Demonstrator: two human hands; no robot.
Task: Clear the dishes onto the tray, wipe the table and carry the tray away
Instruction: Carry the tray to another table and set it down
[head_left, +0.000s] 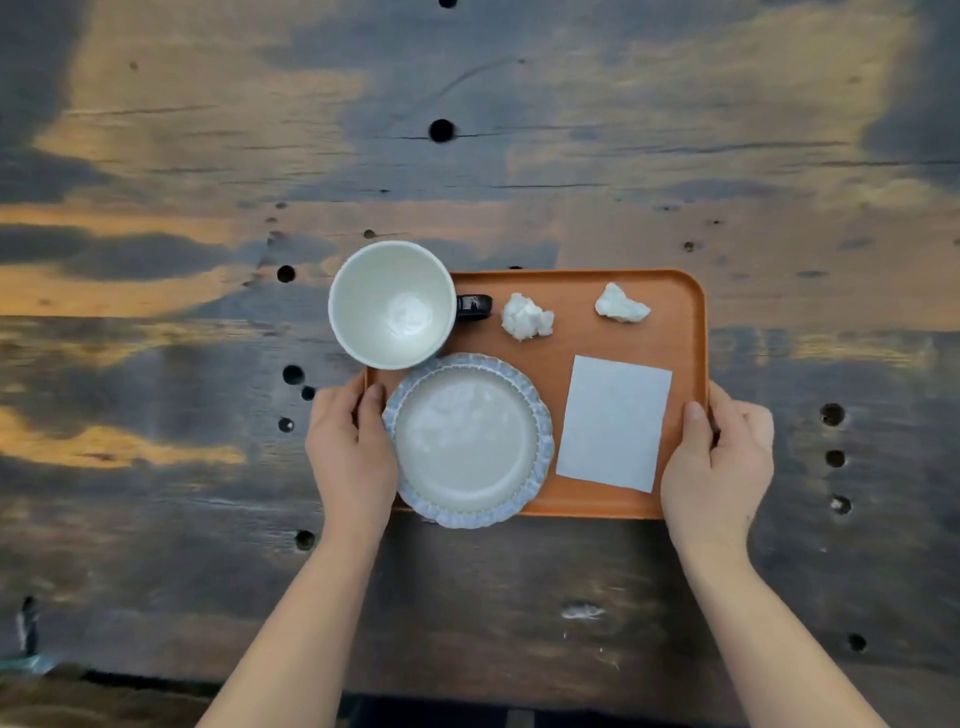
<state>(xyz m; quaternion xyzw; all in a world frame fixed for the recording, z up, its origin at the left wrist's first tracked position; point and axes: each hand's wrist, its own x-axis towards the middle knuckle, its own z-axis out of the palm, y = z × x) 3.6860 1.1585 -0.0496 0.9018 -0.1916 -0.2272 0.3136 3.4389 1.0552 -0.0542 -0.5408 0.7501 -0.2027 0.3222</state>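
An orange tray (582, 291) is held over the dark wooden table (467, 156). My left hand (350, 447) grips its left edge, thumb on the rim. My right hand (719, 457) grips its right edge the same way. On the tray stand a cream cup (392, 306) with a black handle at the far left and a blue-rimmed plate (467, 441) at the near left. Two crumpled white tissues (525, 317) (621, 304) lie along the far side. A flat white napkin (615, 422) lies at the near right.
The table top is worn wood with several dark round holes, such as one (441, 130) beyond the tray. A small pale smear (582, 612) marks the wood near the front edge. The table's near edge (467, 696) runs along the bottom.
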